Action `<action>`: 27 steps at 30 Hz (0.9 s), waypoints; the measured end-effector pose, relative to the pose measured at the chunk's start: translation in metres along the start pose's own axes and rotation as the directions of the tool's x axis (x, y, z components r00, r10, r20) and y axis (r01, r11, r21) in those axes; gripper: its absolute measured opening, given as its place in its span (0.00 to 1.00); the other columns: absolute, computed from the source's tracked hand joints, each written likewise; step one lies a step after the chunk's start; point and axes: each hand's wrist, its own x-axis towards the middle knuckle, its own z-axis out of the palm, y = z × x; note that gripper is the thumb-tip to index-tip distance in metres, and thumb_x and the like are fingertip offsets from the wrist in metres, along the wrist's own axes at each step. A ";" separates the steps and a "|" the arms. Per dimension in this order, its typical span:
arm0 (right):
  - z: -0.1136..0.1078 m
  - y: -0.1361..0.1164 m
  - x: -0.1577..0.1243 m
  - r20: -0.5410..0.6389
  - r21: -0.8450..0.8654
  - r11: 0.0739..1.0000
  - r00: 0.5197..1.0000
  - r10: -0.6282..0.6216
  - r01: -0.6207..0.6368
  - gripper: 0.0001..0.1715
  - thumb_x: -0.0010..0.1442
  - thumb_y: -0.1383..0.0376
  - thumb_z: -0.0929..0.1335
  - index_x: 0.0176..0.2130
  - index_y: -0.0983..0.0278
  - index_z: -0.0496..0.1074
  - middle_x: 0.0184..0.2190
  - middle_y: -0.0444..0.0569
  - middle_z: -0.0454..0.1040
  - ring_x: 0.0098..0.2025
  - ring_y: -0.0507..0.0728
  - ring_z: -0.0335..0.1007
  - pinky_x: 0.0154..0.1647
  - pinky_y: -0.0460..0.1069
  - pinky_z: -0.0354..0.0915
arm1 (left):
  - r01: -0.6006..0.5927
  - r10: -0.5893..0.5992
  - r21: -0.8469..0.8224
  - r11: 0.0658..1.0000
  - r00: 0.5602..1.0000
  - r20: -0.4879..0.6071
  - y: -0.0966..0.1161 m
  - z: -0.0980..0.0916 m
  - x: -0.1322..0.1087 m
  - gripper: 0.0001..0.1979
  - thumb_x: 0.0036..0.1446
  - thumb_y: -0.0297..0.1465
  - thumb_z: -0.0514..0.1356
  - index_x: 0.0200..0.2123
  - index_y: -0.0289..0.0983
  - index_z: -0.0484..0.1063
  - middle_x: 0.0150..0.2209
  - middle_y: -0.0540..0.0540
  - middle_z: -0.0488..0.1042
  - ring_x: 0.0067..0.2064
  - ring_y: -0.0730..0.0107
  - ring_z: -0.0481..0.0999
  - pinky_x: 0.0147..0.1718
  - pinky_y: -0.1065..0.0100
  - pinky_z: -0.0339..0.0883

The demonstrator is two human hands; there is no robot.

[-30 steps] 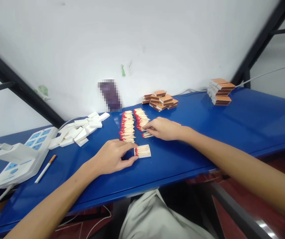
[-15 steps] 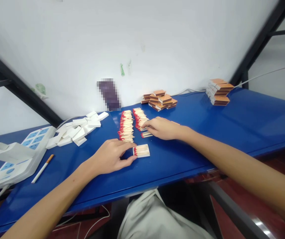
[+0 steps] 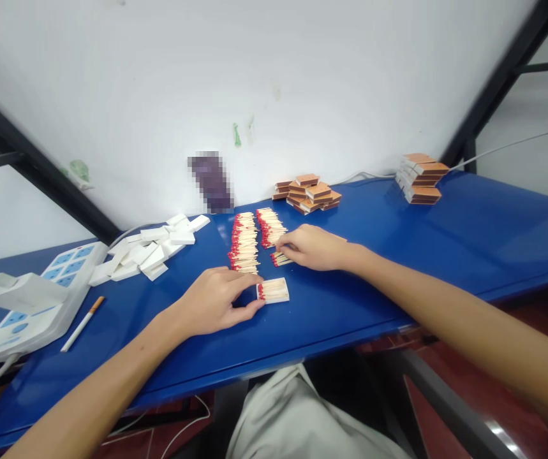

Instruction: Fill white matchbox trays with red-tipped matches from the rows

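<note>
My left hand (image 3: 216, 299) grips the left end of a small white matchbox tray (image 3: 282, 297) between thumb and forefinger. Red-headed matches (image 3: 274, 289) lie in that tray, heads to the left. Just beyond, my right hand (image 3: 314, 247) is closed, its fingertips pinching at a small group of loose matches (image 3: 278, 259) on the table. Its fingers partly cover this group. Two long rows of matches lie behind the tray: a left row (image 3: 245, 239) and a right row (image 3: 270, 224).
A pile of white trays (image 3: 144, 248) lies left, near a power strip (image 3: 58, 299) and a cigarette (image 3: 82, 324). Matchbox sleeves (image 3: 307, 192) are heaped at the wall, with a stack of matchboxes (image 3: 421, 178) farther right. A pixelated dark object (image 3: 212, 182) leans on the wall.
My right hand has shifted slightly toward me, and its fingertips now cover more of the small loose group of matches. My left hand keeps its hold on the tray.
</note>
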 end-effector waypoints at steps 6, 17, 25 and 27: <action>0.002 0.002 0.001 -0.021 -0.006 1.000 1.000 0.016 -0.017 0.15 0.68 0.63 0.61 0.43 0.61 0.76 0.36 0.49 0.80 0.36 0.56 0.72 0.36 0.47 0.56 | 0.004 -0.004 0.006 1.000 1.000 0.001 0.000 -0.001 -0.001 0.14 0.66 0.37 0.57 0.48 0.35 0.75 0.25 0.51 0.74 0.26 0.70 0.73 0.31 0.69 0.62; -0.002 0.000 -0.001 0.008 -0.008 1.000 1.000 0.022 -0.022 0.16 0.67 0.61 0.62 0.41 0.62 0.78 0.35 0.49 0.79 0.33 0.55 0.70 0.32 0.47 0.53 | 0.006 -0.006 0.001 1.000 1.000 0.009 0.000 0.000 0.000 0.14 0.65 0.36 0.58 0.48 0.35 0.76 0.25 0.51 0.74 0.26 0.69 0.73 0.31 0.69 0.62; -0.011 -0.002 -0.006 0.065 -0.006 1.000 0.998 0.026 -0.025 0.17 0.57 0.54 0.69 0.44 0.59 0.77 0.31 0.46 0.77 0.30 0.55 0.68 0.30 0.47 0.51 | 0.015 -0.015 0.004 1.000 1.000 0.009 0.000 0.000 -0.001 0.14 0.66 0.37 0.57 0.48 0.36 0.75 0.25 0.50 0.74 0.26 0.69 0.74 0.30 0.69 0.63; -0.010 -0.001 -0.006 0.066 -0.008 1.000 0.998 0.024 -0.024 0.18 0.57 0.55 0.70 0.45 0.59 0.76 0.30 0.46 0.76 0.30 0.55 0.68 0.30 0.47 0.51 | 0.017 -0.017 0.004 1.000 1.000 0.008 0.000 0.000 -0.001 0.14 0.66 0.37 0.57 0.47 0.35 0.75 0.25 0.51 0.74 0.26 0.69 0.74 0.30 0.69 0.63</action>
